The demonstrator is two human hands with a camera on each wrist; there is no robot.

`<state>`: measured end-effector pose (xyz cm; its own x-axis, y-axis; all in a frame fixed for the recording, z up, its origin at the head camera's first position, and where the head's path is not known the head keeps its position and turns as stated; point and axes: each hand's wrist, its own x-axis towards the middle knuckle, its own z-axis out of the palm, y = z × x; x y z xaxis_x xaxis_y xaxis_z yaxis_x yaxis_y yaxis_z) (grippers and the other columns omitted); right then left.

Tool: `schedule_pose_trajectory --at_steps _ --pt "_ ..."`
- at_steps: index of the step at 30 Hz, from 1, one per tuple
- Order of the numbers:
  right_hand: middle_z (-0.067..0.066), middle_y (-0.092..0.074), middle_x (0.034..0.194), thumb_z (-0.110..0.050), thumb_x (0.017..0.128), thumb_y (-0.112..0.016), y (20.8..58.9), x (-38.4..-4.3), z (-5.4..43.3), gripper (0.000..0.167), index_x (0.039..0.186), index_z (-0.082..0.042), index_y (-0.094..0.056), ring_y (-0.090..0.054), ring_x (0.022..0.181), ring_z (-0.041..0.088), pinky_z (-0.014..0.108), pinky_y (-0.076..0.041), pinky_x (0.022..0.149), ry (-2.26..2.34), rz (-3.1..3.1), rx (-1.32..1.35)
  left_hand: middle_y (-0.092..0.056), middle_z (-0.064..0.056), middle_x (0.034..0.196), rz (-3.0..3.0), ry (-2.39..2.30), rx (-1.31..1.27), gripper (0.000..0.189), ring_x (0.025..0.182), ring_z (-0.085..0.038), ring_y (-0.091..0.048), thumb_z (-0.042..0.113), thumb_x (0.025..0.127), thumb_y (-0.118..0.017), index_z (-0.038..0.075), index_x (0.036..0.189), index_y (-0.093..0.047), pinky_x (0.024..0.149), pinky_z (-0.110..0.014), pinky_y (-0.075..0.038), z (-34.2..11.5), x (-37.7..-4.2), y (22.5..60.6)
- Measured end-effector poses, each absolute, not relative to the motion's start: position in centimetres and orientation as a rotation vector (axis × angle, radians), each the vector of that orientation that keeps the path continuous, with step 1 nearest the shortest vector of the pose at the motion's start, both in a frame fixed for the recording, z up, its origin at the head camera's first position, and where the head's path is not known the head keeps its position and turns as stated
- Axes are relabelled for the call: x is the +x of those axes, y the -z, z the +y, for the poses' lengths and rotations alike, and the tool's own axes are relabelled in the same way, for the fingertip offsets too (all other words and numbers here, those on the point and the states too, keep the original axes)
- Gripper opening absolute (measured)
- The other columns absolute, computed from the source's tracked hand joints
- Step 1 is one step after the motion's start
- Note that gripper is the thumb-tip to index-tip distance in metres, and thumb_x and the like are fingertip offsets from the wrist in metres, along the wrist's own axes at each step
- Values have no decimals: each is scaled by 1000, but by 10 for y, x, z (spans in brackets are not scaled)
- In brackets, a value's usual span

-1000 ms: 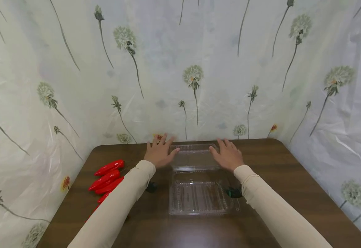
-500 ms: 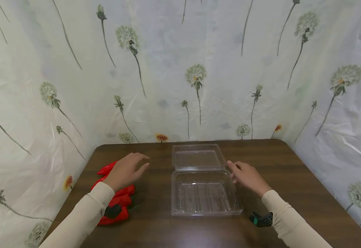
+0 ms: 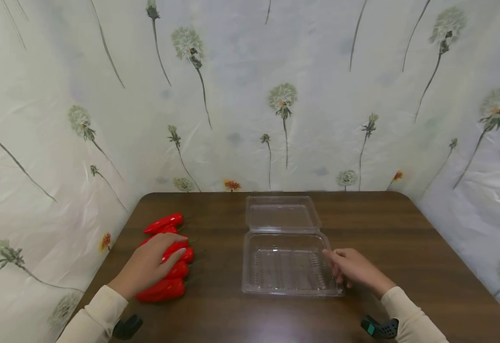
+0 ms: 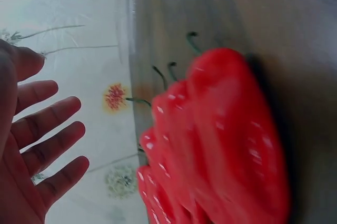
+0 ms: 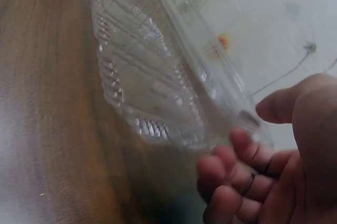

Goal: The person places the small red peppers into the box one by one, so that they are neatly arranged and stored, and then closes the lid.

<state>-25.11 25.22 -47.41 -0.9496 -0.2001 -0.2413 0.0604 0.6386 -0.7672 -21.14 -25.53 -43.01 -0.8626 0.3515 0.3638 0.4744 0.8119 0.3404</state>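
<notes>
A clear plastic clamshell container (image 3: 290,274) lies on the brown table with its lid (image 3: 281,214) folded back flat behind it. My right hand (image 3: 354,267) is at the container's right rim, pinching it between thumb and curled forefinger; the other fingers curl below. On the left, several glossy red peppers (image 3: 164,290) with thin green stems lie side by side in a row. My left hand (image 3: 147,267) hovers over that row, its fingers extended and a little spread, holding nothing. In the left wrist view, a gap shows between this hand and the peppers (image 4: 231,129).
Dark straps with small devices sit on both wrists, the right one (image 3: 380,327) and the left one (image 3: 127,327). A dandelion-patterned sheet (image 3: 232,95) hangs behind and beside the wooden table (image 3: 382,228).
Both hands have drawn back from the lid toward the person. The left hand has moved left over the peppers; the right hand has come down to the base's right rim.
</notes>
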Motion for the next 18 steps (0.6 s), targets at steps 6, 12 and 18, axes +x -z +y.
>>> schedule_pose_trajectory --at_steps 6,12,18 --pt "4 -56 62 -46 106 -46 480 -251 262 53 78 -3 -56 -51 50 16 33 -48 44 1287 2501 -187 -66 9 121 -2731 546 -624 32 114 -16 -62 30 94 -72 20 124 -66 94 -44 -55 -264 -200 441" --pt "5 -55 63 -40 107 -46 482 -250 267 52 78 2 -50 -49 48 15 33 -49 45 1362 2443 -283 -66 11 118 -2703 432 -688 34 110 -12 -62 29 88 -78 20 119 -69 86 -40 -58 -273 -186 450" --pt "5 -54 63 -36 109 -44 481 -249 266 50 80 5 -49 -50 50 15 35 -50 47 1390 2418 -317 -65 6 118 -2727 296 -743 43 108 -15 -63 39 83 -82 18 118 -70 87 -40 -57 -280 -176 466"
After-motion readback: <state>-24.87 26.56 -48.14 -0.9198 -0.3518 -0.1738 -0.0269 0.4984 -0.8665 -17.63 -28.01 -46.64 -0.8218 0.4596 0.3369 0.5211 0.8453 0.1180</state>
